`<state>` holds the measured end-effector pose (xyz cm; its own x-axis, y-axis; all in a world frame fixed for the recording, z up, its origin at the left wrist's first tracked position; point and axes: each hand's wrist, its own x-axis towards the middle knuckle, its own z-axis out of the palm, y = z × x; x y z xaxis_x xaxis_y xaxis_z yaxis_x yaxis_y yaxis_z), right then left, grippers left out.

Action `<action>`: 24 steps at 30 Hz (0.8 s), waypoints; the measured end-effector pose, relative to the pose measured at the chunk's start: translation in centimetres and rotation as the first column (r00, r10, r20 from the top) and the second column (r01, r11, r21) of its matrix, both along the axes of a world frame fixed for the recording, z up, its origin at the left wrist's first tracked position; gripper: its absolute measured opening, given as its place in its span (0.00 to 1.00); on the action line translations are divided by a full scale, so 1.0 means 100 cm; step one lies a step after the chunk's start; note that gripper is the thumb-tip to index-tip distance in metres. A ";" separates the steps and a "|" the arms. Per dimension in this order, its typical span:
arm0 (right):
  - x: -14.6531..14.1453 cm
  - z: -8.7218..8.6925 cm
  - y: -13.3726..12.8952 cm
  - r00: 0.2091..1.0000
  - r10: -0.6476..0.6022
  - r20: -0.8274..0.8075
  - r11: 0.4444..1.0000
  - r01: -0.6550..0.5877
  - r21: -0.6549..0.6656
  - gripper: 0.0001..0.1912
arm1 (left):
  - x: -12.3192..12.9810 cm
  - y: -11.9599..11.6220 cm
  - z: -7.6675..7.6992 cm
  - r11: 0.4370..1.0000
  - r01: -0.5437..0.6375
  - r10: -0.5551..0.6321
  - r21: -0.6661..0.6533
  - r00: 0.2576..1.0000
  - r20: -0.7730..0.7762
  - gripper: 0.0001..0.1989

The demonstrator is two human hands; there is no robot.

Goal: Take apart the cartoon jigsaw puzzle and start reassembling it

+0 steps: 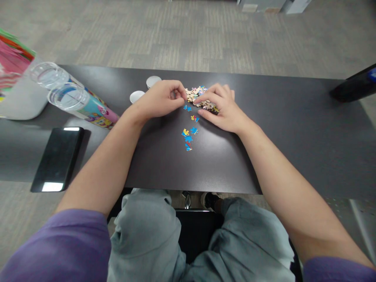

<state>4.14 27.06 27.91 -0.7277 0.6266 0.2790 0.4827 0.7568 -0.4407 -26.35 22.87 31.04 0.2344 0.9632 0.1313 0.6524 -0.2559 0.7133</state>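
A heap of small jigsaw puzzle pieces (196,93) lies on the dark table, many with their pale backs up. My left hand (164,98) is at the heap's left edge, thumb and fingers curled together; whatever sits between the tips is too small to make out. Over the heap's right side rests my right hand (225,107), open, its fingers spread and partly covering the pieces. Nearer to me, several loose blue, yellow and red puzzle pieces (188,139) form a rough column, some close together. One blue piece (187,108) lies just below my left fingertips.
Two white round lids (136,96) lie left of my left hand. Two clear tubes with cartoon prints (88,105) stand farther left, beside a white container (23,102) of colourful strips. A black phone (58,156) lies front left. A dark cylinder (352,84) stands at the right.
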 end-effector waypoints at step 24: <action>0.018 -0.010 0.025 0.961 -0.260 -0.098 0.964 0.264 0.023 0.38 | 0.013 -0.004 -0.016 0.993 0.094 -0.085 0.075 0.990 -0.116 0.37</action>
